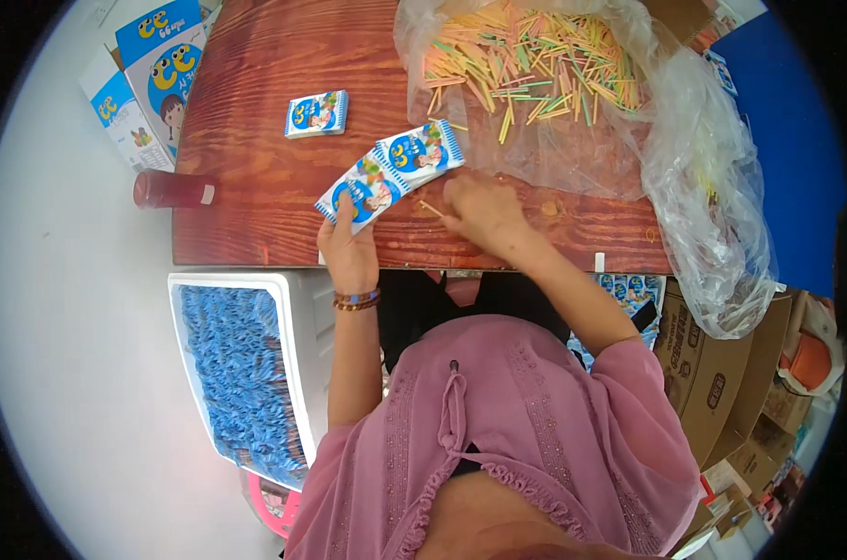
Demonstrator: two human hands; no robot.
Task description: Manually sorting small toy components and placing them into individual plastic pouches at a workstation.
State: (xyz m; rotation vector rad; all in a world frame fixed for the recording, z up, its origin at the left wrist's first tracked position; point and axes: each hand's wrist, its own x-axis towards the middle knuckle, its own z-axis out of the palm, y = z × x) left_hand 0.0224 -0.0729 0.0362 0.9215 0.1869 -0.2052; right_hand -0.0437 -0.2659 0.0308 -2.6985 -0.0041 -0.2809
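My left hand [350, 252] grips the lower end of two joined blue-and-white packets [360, 189], thumb on top. The strip slants up to the right over the wooden table. To its right, my right hand [486, 217] is closed, with its fingers curled. A short pale stick [431, 208] pokes out at its thumb tip, close to the packets. A stack of similar packets [315, 114] lies further back on the left. Beyond my right hand, a heap of thin yellow, green and pink sticks [535, 65] rests on clear plastic sheeting [573, 157].
A reddish cylinder [173, 189] juts over the table's left edge, below a printed carton [162, 79]. A white foam box [291, 373] full of blue-ended items stands at the left. Bunched plastic [713, 205] hangs over the right edge, above cardboard boxes [699, 373].
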